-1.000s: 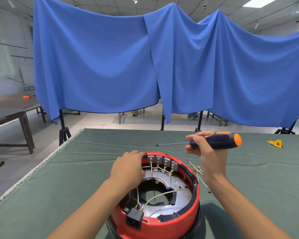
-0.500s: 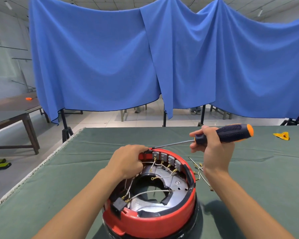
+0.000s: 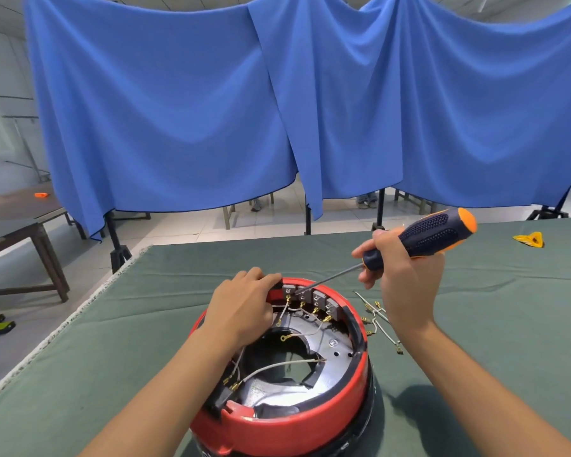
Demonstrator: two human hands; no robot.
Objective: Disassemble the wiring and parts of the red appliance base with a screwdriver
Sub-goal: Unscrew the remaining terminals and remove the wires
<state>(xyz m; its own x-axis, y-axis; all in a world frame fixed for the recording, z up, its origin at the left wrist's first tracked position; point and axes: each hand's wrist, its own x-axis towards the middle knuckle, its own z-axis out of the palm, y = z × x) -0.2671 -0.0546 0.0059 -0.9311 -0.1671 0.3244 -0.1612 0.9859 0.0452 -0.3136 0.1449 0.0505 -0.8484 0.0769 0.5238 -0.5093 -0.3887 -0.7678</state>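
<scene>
The red appliance base lies upside down on the green table cloth, its metal plate and white wires exposed. A row of grey terminal blocks lines its far inner wall. My left hand grips the far left rim beside the blocks. My right hand holds a black and orange screwdriver tilted down to the left. Its tip touches the terminal blocks.
Several loose wires with brass terminals lie on the cloth right of the base. A yellow piece sits at the far right. Blue drapes hang behind the table. A wooden table stands on the left.
The screwdriver went from level above the base to tilted down, and its tip now reaches the terminal blocks. The base has turned, so the black connector moved to the near left.
</scene>
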